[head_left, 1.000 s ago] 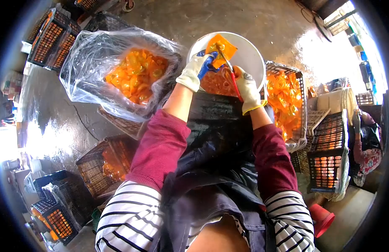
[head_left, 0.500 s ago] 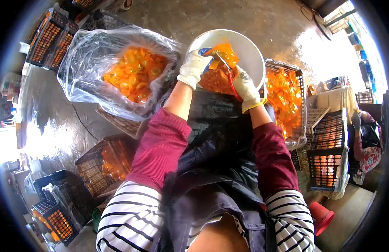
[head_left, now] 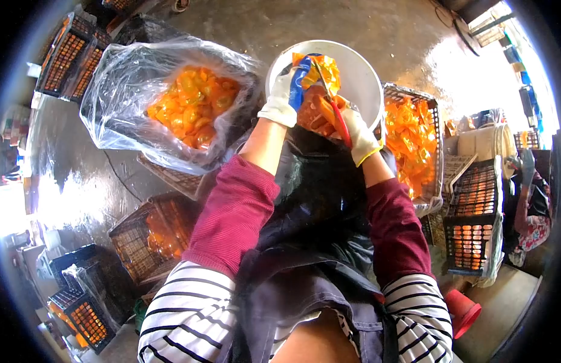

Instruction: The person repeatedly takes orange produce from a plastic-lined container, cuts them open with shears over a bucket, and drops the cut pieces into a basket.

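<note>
Held up in the left hand point(head_left: 285, 100), over the mouth of the white bucket point(head_left: 370, 75): a shiny orange packet point(head_left: 330, 71), thin and crumpled. Closed around the red handles of the scissors point(head_left: 340, 123) with the right hand point(head_left: 360, 133), blades lying against the packet; cannot tell whether shut or parted. Close together, yet apart, with both hands above the bucket and the orange pieces point(head_left: 313, 115) inside.

Looks light, soft and floppy, likely to fold or slide rather than stand stiff. Seems wet from the shine, so probably slippery against a glove. Best taken by an edge or corner, between thumb and bent fingers, well clear of the blades; could tear or spill if squeezed hard in the middle. Feels hard and rigid, most likely, at the scissors, and safest gripped by the handles only. Comes near the open crate point(head_left: 438, 148) on the right, filled with similar packets.
</note>
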`<state>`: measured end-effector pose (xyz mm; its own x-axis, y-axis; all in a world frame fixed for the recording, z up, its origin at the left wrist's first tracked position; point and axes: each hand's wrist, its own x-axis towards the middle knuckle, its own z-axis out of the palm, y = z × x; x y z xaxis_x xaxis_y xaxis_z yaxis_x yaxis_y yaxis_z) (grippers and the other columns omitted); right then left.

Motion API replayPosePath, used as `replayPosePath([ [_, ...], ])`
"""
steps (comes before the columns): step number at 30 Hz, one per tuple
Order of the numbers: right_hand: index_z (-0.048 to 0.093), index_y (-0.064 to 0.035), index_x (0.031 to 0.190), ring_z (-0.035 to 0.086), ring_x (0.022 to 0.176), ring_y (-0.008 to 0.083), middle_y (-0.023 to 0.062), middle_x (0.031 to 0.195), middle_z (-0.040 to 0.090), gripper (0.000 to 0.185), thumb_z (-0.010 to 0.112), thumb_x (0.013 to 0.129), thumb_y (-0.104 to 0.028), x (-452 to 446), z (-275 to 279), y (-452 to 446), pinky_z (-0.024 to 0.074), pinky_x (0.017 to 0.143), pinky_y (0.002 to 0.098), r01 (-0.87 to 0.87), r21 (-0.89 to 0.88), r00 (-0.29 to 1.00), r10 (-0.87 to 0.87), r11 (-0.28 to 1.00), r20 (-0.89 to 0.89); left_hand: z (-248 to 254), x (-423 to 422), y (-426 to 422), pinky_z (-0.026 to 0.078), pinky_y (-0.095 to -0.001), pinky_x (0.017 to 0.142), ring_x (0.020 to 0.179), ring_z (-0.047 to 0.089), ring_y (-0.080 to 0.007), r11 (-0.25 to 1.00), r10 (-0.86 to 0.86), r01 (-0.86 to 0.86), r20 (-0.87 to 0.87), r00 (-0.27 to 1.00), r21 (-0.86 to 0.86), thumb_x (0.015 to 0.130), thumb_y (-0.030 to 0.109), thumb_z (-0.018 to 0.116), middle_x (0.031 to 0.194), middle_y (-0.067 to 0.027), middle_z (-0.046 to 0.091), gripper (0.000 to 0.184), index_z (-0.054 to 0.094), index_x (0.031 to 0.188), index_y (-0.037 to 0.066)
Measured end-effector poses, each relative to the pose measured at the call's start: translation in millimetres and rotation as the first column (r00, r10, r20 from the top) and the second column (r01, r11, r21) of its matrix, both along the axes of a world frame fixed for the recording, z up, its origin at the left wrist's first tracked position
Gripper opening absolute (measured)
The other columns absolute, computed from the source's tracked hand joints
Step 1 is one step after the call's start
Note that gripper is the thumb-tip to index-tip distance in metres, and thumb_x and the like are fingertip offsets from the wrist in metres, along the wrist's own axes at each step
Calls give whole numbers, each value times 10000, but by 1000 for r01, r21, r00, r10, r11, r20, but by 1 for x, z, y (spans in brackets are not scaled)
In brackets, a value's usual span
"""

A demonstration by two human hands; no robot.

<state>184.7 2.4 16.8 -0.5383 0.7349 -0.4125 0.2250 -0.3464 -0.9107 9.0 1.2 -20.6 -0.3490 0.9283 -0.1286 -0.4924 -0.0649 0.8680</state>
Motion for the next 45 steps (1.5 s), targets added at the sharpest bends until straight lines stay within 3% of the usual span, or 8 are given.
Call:
replayPosePath([
  [7,626,-66,1084,653,682,216,116,837,676,328,635,860,-306,14,-34,19,500,664,321,-5,366,999,-13,931,48,24,-1,0,500,-268,826,925,616,-138,974,58,-228,-949,310,-15,886,219,608,1042,-85,656,317,605,1138,27],
  [10,623,-95,1087,660,756,242,151,844,668,355,598,876,-379,16,-4,21,492,689,355,-101,329,966,15,939,256,62,17,-11,512,-275,819,910,632,-166,977,57,-140,-436,898,-161,877,184,608,1082,-91,643,318,597,1149,19],
  [19,621,-107,1003,634,774,328,165,818,643,282,574,873,-354,22,24,11,484,662,397,-138,816,898,-277,562,342,37,9,-11,533,-258,714,894,635,-150,979,-202,202,15,979,-40,812,203,712,1022,-95,658,411,588,1155,14],
  [24,628,-116,925,621,771,345,162,792,633,175,565,858,-266,20,12,12,488,675,416,-272,813,835,-294,515,465,13,6,-1,482,-323,868,1033,612,-267,968,-86,-148,-822,563,-203,778,242,721,1075,-148,649,490,566,1178,7],
  [29,654,-70,924,630,704,257,124,730,627,207,670,820,-247,22,-14,19,480,636,362,-211,891,825,-415,402,383,39,10,-16,482,-331,852,1000,618,-250,974,-139,-61,-793,594,-217,755,219,731,1050,-146,652,447,594,1137,32],
  [34,586,-16,1069,584,604,170,130,907,654,399,547,914,-381,28,-2,17,424,514,249,419,258,879,-318,870,-355,19,-54,-42,480,-324,766,833,628,-206,984,155,-177,-538,829,11,739,291,755,941,-117,671,459,619,1093,32],
  [40,431,43,1256,371,1292,316,203,1361,423,687,491,886,-532,58,6,32,259,1103,493,374,-421,414,-555,826,-721,4,-163,-130,481,-408,832,961,627,-327,750,-67,-536,-849,524,-389,782,450,666,1054,-159,652,487,618,1115,99],
  [45,387,76,1314,407,1255,319,187,1359,437,736,487,891,-518,67,-7,44,245,1098,467,108,-390,403,-398,915,-824,-73,-232,-169,460,-424,877,1031,590,-340,701,-466,-475,-846,258,-531,829,419,592,1130,-131,625,444,565,1209,192],
])
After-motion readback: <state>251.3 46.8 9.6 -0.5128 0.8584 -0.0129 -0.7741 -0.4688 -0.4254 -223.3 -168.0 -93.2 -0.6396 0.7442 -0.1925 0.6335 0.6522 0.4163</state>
